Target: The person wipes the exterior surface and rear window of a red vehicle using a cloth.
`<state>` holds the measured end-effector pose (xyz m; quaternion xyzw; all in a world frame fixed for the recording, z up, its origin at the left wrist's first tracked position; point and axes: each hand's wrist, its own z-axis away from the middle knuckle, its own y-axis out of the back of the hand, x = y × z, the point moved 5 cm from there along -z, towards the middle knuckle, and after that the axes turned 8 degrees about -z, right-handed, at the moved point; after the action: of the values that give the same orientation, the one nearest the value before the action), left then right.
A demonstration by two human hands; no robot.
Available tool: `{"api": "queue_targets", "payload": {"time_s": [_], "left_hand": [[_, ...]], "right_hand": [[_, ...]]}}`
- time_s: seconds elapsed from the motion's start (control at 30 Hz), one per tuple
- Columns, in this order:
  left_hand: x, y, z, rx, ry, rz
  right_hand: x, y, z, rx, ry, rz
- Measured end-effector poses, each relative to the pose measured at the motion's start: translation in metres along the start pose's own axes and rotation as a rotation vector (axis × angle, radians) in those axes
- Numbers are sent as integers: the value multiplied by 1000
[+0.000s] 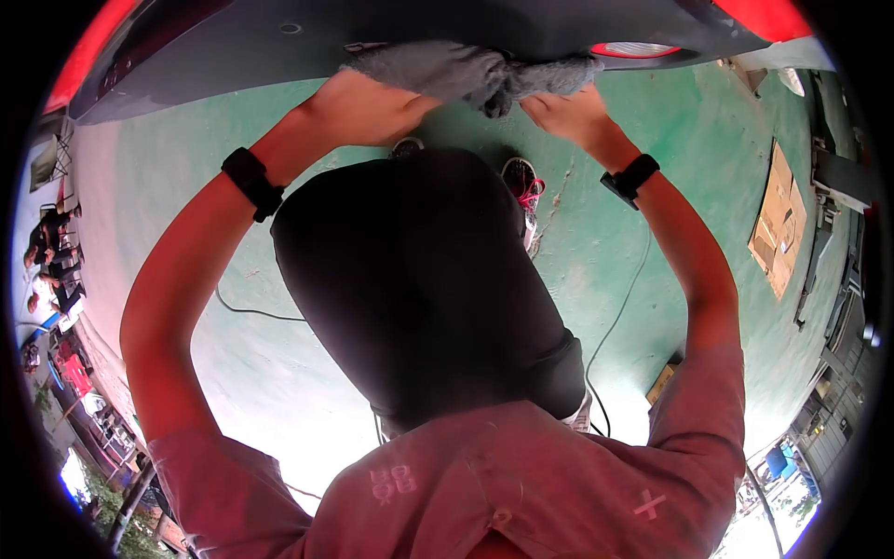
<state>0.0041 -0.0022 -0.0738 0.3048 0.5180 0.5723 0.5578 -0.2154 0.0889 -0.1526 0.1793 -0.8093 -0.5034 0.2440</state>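
A grey cloth (pixel 456 73) is bunched against the lower edge of a dark bumper (pixel 233 51) at the top of the head view. My left hand (pixel 372 110) grips the cloth's left part, its fingers partly covered by the fabric. On the other side, my right hand (pixel 570 114) pinches the right end of the same cloth, below a lamp with a red rim (pixel 638 49). Between the two hands the fabric hangs in a twisted fold. Each wrist wears a black band.
I squat over a green floor (pixel 652 270), knees between my arms. Dark cables (pixel 619 321) run along the floor on both sides. Flattened cardboard (pixel 778 224) lies to the right. Seated people (pixel 56 247) are far off at the left edge.
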Motion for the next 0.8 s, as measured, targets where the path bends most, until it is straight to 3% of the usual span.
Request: {"api": "queue_targets", "payload": {"time_s": [0.1, 0.2, 0.3, 0.4, 0.43, 0.53, 0.63, 0.7, 0.8], "left_hand": [[2, 3, 12, 511, -191, -138], [0, -3, 11, 375, -169, -118], [11, 7, 15, 455, -243, -162], [12, 3, 26, 257, -264, -86], [15, 29, 25, 499, -295, -114], [17, 91, 28, 725, -119, -96], [4, 92, 36, 712, 13, -180], [7, 97, 34, 756, -16, -163], [20, 80, 31, 567, -189, -127]], "right_hand": [[0, -9, 2, 24, 123, -51], [-3, -4, 5, 92, 161, -26], [-2, -21, 11, -12, 133, -97], [-4, 21, -2, 66, 126, 8], [-6, 51, -13, 137, 134, 86], [3, 97, -23, 260, -112, -72], [5, 77, -24, 304, -227, -18], [-5, 54, -19, 101, -177, -58], [-21, 16, -3, 22, -29, 2]]}}
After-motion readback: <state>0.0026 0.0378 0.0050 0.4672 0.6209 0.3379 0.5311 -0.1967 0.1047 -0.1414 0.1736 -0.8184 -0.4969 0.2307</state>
